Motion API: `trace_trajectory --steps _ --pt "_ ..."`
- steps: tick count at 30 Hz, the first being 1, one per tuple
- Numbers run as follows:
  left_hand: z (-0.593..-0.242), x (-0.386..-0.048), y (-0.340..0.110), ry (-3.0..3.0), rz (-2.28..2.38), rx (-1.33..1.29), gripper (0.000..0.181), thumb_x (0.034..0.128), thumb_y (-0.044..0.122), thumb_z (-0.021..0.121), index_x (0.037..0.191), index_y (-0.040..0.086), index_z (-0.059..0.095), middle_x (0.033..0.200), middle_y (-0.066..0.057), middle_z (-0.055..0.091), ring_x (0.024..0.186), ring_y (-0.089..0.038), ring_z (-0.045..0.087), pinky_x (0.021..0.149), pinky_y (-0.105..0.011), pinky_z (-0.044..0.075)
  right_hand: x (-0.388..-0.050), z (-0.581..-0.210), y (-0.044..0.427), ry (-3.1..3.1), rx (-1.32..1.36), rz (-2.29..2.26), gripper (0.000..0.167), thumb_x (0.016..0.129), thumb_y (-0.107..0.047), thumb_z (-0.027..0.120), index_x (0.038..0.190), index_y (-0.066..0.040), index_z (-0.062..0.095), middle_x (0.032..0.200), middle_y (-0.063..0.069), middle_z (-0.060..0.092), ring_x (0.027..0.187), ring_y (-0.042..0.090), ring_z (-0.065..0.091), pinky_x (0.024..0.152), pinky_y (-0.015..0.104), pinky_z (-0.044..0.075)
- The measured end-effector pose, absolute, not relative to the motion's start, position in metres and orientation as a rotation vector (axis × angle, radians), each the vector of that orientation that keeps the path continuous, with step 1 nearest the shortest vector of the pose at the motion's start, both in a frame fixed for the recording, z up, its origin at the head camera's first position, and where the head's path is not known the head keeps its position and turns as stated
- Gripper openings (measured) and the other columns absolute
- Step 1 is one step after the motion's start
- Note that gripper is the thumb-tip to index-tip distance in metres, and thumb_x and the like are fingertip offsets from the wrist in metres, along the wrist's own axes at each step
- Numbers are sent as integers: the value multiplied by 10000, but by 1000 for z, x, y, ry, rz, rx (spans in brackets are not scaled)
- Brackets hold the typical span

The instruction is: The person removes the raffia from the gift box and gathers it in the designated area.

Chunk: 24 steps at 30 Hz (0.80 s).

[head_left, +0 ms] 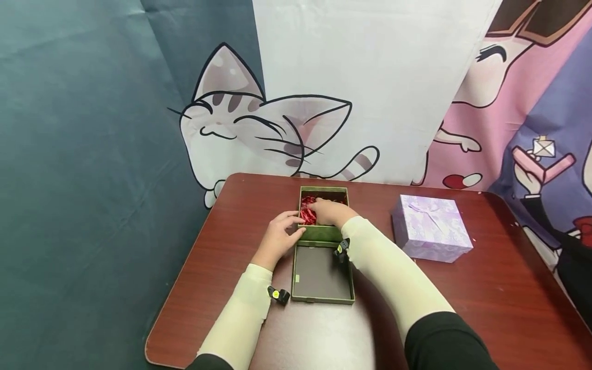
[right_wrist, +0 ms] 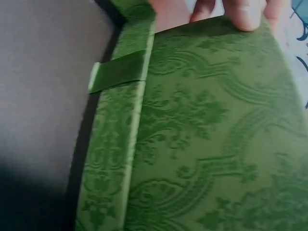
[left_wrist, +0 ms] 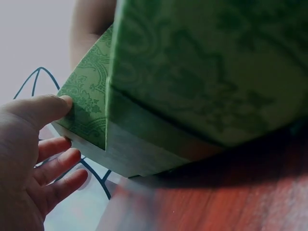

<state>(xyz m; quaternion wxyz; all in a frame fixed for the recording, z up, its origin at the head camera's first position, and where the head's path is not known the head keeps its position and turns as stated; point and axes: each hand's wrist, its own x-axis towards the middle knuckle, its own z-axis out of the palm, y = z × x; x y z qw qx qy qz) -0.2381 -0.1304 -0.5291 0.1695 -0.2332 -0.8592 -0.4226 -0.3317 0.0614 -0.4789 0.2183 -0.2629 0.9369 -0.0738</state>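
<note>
One green embossed rectangular box sits right of one left hand, touching its spread fingers; one right hand reaches inside, among red shiny shreds, grip impossible to tell.

A lilac patterned box sits on the reddish-brown table before a cat-printed backdrop.

Right hand seen in box, right of left hand; lid laid bodyward, second box placed farther right.
</note>
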Motion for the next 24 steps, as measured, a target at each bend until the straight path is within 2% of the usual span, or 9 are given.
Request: trace_trajectory --steps 2,5,8,11,17,19,24 --pt "-529 -237 -129 -2428 -1217 -668 212 903 122 812 1111 87 786 1334 -145 665 977 -251 720 844 -393 611 -332 -482 61 2604 -754 -210 459 997 -73 627 1455 -96 602 1458 207 566 1320 348 563 1077 523 480" --pt "-528 -236 -128 -2415 -1226 -671 210 898 115 816 1104 87 787 1327 -153 666 979 -265 718 838 -403 614 -334 -486 61 2622 -814 -262 227 1001 -60 626 1193 -96 741 1145 109 727 1035 229 675 938 427 554" --pt "-528 -237 -129 -2410 -1224 -672 201 899 103 813 1098 91 788 1318 -150 668 982 -264 714 837 -406 614 -336 -488 62 2623 -839 -327 120 990 -70 651 964 -138 745 892 17 718 794 144 614 780 353 541" --pt "-529 -237 -129 -2411 -1219 -673 198 900 103 813 1096 93 787 1320 -138 669 974 -255 714 834 -410 614 -336 -488 64 2621 -842 -385 169 972 -41 667 861 -156 721 776 -15 658 695 134 512 691 322 474" --pt "-532 -237 -129 -2411 -1207 -662 214 900 136 823 1108 103 787 1329 -105 670 958 -234 719 825 -382 614 -338 -475 73 2648 -823 -466 131 902 -37 735 855 -157 717 742 -9 636 639 144 486 612 299 443" --pt "-532 -237 -129 -2407 -1211 -658 210 899 132 823 1104 101 786 1328 -102 671 966 -233 720 826 -368 614 -339 -469 76 2673 -812 -477 125 863 -36 766 898 -145 719 780 14 638 654 155 489 603 303 437" --pt "-532 -237 -129 -2403 -1219 -658 192 897 125 823 1083 96 783 1320 -111 671 976 -242 725 825 -356 616 -341 -449 86 2742 -801 -560 278 795 -20 821 1044 -122 753 956 64 708 768 196 561 654 343 479"
